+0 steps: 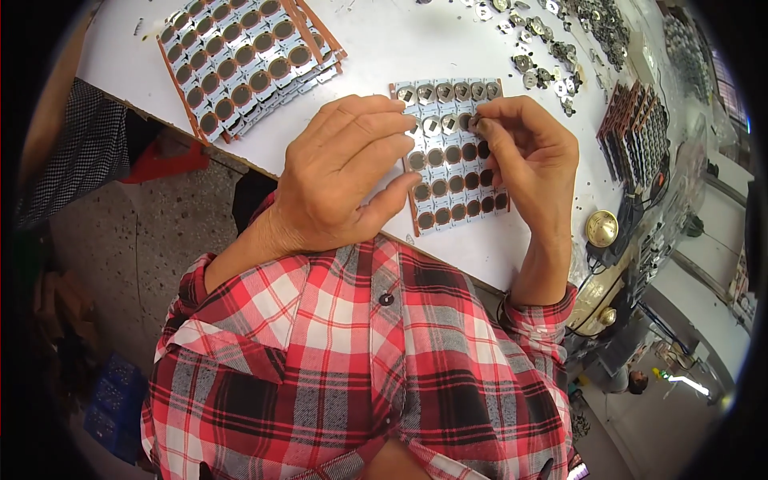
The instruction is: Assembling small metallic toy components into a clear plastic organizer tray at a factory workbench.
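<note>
A light-blue circuit-board panel [436, 174] with brown edge strips lies on the white table in front of me. Rows of dark round spots cover its nearer part, while silvery metal discs [432, 126] sit on spots in the two farthest rows. My left hand [336, 172] rests over the panel's left edge, fingers stretched out and holding nothing visible. At the second row's right end, my right hand [532, 156] pinches a small metal disc [477, 122] between thumb and forefinger, just at the panel's surface. The fingers partly hide this disc.
A stack of similar panels [240, 60] overhangs the table edge at the far left. Loose metal parts [548, 48] lie scattered and heaped at the far right. More panels [634, 132] stand stacked at the right, near a round brass-coloured metal object [602, 229] and dark cables.
</note>
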`<state>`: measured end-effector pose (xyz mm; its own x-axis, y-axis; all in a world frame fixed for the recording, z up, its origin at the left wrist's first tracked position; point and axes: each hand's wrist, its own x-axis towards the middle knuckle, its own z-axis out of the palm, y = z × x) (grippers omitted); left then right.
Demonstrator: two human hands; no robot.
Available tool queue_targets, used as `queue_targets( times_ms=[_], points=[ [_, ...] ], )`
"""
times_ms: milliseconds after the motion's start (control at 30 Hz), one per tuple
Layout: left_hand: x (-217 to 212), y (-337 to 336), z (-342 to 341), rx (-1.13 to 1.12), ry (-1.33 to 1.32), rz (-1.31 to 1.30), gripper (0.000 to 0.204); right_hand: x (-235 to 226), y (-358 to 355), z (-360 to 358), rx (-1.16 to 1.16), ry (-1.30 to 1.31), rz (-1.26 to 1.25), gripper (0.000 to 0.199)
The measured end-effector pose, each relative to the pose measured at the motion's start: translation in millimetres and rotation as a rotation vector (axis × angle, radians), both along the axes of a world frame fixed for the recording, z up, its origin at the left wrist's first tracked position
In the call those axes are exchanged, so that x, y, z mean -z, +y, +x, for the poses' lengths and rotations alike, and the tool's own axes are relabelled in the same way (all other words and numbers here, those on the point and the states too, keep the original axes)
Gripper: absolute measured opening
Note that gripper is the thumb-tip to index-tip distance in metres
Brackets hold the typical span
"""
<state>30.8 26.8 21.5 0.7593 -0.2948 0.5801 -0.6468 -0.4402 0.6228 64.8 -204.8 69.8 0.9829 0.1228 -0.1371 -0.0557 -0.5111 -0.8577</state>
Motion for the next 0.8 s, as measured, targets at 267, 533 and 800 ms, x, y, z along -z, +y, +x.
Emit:
queue_targets(
  times_ms=[267,533,800],
  points=[
    [-10,-2,-1,0.189,0.088,0.249,0.056,19,2,-4,-0.025,-0.185,0.026,0.010],
    [-13,-3,1,0.203,0.118,0.285,0.064,12,10,-9,-0.001,-0.186,-0.047,0.009],
    [-18,-6,3,0.195,0.103,0.295,0.065,13,0,1,-0.150,-0.241,-0.073,0.009]
  ],
)
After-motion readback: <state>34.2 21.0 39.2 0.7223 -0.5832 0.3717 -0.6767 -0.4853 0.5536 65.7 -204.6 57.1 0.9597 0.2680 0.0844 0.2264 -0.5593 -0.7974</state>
